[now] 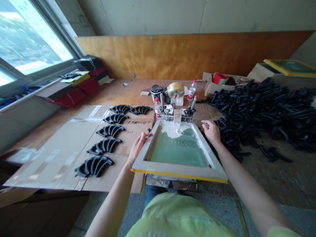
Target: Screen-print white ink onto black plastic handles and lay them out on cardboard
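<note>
A screen-printing frame (177,170) with green mesh lies tilted in front of me, its front edge lined in yellow. White paste (172,130) is spread at the mesh's far end, below a squeegee (177,117) on a metal clamp. My left hand (138,146) is closed at the frame's left edge, its fingertips against the rim. Just off the right edge is my right hand (211,131), fingers curled together; what they hold, if anything, is hidden. Several rows of curved black plastic handles (95,166) lie left of my left hand on cardboard (59,148).
A big heap of black handles (266,112) covers the table's right side. Behind the clamp stand a paint tub (157,92), a tape roll (175,89) and two bottles, one a red-capped bottle (192,90). Another yellow-edged frame (291,66) rests on a box at far right.
</note>
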{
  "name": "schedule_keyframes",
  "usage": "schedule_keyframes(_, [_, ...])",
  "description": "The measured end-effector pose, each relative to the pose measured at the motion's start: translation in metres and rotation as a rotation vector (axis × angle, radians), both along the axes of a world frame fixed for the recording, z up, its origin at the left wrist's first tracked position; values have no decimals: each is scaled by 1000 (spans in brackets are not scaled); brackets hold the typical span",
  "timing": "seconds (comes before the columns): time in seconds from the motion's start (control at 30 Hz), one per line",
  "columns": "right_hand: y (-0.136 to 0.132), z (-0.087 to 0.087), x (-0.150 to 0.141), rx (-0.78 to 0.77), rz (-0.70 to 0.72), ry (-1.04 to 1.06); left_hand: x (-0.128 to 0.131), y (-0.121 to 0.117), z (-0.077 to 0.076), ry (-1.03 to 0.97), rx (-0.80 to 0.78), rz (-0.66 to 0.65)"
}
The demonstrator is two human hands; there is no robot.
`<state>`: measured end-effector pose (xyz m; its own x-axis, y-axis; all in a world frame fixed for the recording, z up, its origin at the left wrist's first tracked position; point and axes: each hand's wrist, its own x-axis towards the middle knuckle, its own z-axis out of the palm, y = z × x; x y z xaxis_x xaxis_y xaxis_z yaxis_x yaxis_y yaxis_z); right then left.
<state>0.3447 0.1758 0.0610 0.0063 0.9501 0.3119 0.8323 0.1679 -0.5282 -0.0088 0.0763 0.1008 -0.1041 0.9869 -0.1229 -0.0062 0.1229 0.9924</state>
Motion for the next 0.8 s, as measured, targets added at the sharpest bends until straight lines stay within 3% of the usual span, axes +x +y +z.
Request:
schedule_keyframes(0.07, [14, 13, -17, 113, 113, -6, -3, -14, -28, 26, -140, -61])
schedule_keyframes(0.17, [30, 21, -62, 203, 302, -146, 1, -24, -72, 17, -207, -24])
schedule_keyframes(0.3, [41, 15, -102, -20, 402, -363, 7, -23, -106, 52, -190, 48])
schedule_keyframes(0.37, [35, 8, -109, -112, 383, -431, 6, -22, -111, 67, -191, 48])
schedule_keyframes(0.47, [8, -2, -112, -80, 405, -488, 4, -22, -110, 79, -197, 43])
schedule_keyframes(0.6, [-31, -3, -99, 1, 719, -446, 3, -23, -109, 83, -197, 23])
schedule_keyframes(0.7, [-31, 4, -85, -12, 874, -380, 5, -24, -107, 93, -203, 20])
schedule_keyframes(0.8, [-19, 5, -82, -25, 792, -327, 6, -24, -106, 80, -208, 34])
